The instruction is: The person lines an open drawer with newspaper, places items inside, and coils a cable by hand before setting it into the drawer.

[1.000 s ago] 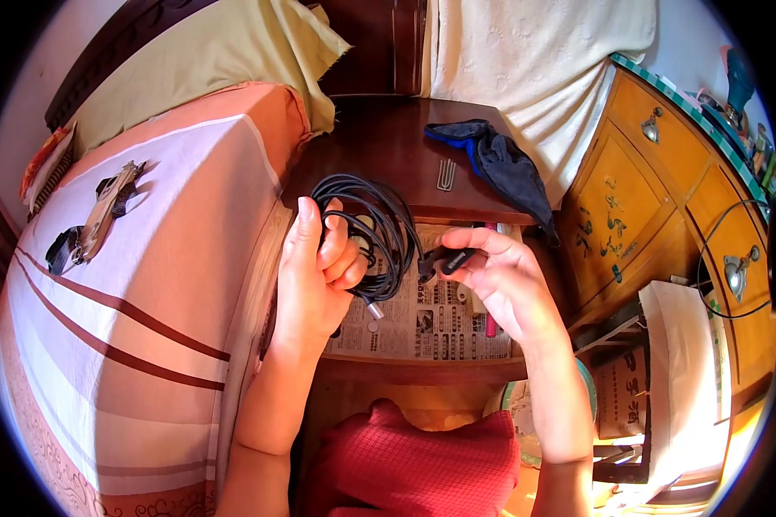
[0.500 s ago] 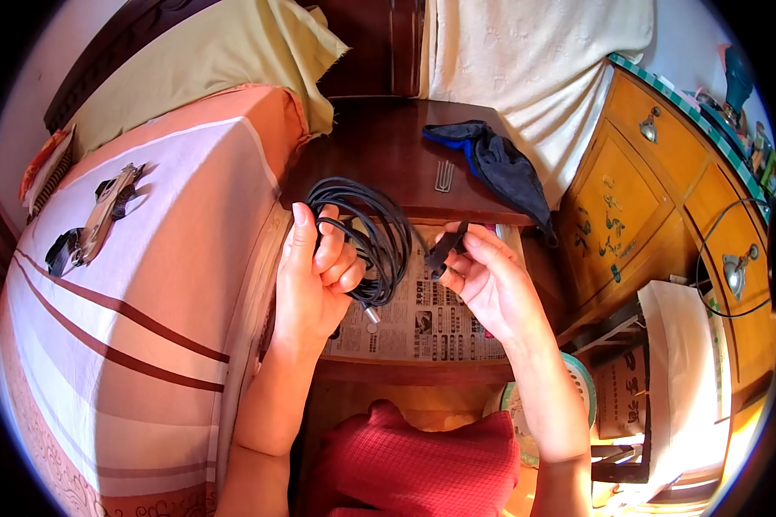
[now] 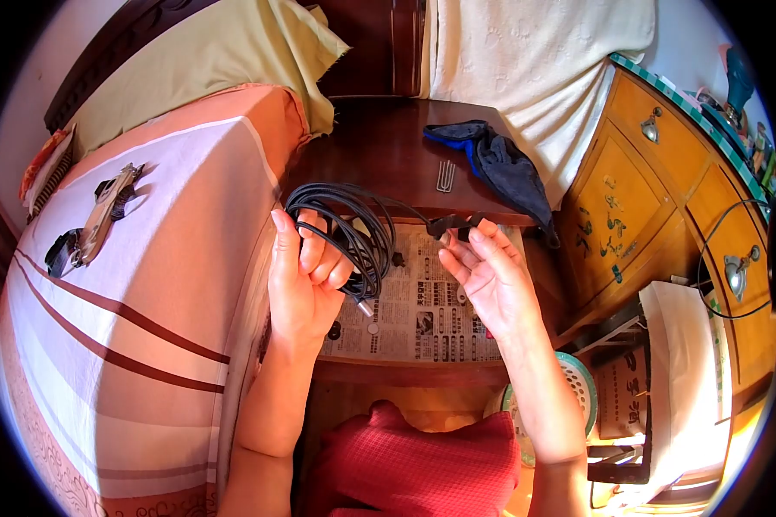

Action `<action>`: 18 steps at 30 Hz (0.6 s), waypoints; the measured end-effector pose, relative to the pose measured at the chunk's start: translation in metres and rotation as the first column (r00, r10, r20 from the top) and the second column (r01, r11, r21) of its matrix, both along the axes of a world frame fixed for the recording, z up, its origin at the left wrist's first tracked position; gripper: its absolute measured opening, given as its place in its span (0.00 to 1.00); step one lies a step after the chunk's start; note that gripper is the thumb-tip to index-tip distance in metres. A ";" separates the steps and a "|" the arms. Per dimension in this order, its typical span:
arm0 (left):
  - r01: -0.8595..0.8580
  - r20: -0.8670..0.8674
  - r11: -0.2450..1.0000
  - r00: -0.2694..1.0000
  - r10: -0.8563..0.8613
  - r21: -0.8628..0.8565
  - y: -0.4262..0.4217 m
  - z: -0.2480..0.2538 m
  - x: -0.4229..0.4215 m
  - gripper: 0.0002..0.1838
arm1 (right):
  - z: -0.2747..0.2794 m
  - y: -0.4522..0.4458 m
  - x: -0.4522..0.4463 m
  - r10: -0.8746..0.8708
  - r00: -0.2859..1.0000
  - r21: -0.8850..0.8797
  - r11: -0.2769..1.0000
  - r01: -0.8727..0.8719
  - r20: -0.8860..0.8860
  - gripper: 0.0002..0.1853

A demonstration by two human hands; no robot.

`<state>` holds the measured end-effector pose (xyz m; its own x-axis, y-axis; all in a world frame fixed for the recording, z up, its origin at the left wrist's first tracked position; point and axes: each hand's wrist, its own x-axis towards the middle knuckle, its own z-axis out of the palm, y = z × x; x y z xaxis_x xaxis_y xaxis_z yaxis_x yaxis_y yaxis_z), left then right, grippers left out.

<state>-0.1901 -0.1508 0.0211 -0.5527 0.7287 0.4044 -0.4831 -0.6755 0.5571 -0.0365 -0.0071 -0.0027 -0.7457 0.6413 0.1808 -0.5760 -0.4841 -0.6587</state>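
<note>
My left hand is closed around a coiled black cable, whose loops hang to the right of the fingers. A metal-tipped plug dangles at the coil's lower end. Between thumb and fingers, my right hand pinches a small black strap. One strand of cable runs from the coil to this strap. Both hands are above an open drawer lined with newspaper.
On the dark wooden top lie a metal clip and a dark blue cloth item. A bed with a strapped object stands left, a yellow cabinet right. A perforated basket is below.
My left hand and the coil have shifted slightly left. My right hand has turned the black strap and raised it a little, and the cable strand between the hands is now stretched out.
</note>
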 end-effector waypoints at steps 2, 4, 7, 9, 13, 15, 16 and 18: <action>-0.057 0.119 0.998 0.991 0.057 -0.002 0.001 0.004 0.005 0.17 | -0.004 0.004 0.001 -0.020 0.997 -0.056 0.998 0.016 -0.079 0.05; -0.027 0.077 0.999 0.997 0.026 0.019 0.000 -0.001 -0.003 0.18 | 0.000 0.001 0.003 -0.084 0.996 -0.064 0.995 0.081 -0.040 0.05; -0.007 0.016 1.000 1.000 0.007 0.012 0.000 -0.001 -0.004 0.19 | 0.002 -0.001 0.005 -0.118 0.993 -0.061 0.991 0.117 -0.013 0.07; -0.045 -0.027 0.999 0.999 0.044 -0.032 0.001 0.000 -0.003 0.18 | 0.003 -0.002 0.005 -0.230 0.973 0.089 0.970 0.228 0.015 0.08; -0.291 -0.078 0.949 0.956 0.283 -0.118 0.009 0.002 0.010 0.18 | 0.011 -0.021 0.004 -0.323 0.946 0.230 0.921 0.313 0.005 0.08; -0.345 -0.068 0.931 0.938 0.339 -0.119 0.015 -0.002 0.015 0.17 | 0.011 -0.033 0.004 -0.330 0.944 0.342 0.888 0.308 0.007 0.08; -0.407 -0.076 0.905 0.913 0.400 -0.125 0.017 -0.003 0.018 0.17 | 0.012 -0.039 0.004 -0.355 0.935 0.388 0.863 0.323 0.010 0.09; -0.477 -0.075 0.870 0.879 0.471 -0.122 0.020 -0.005 0.022 0.16 | 0.014 -0.049 0.000 -0.377 0.926 0.472 0.813 0.341 -0.020 0.09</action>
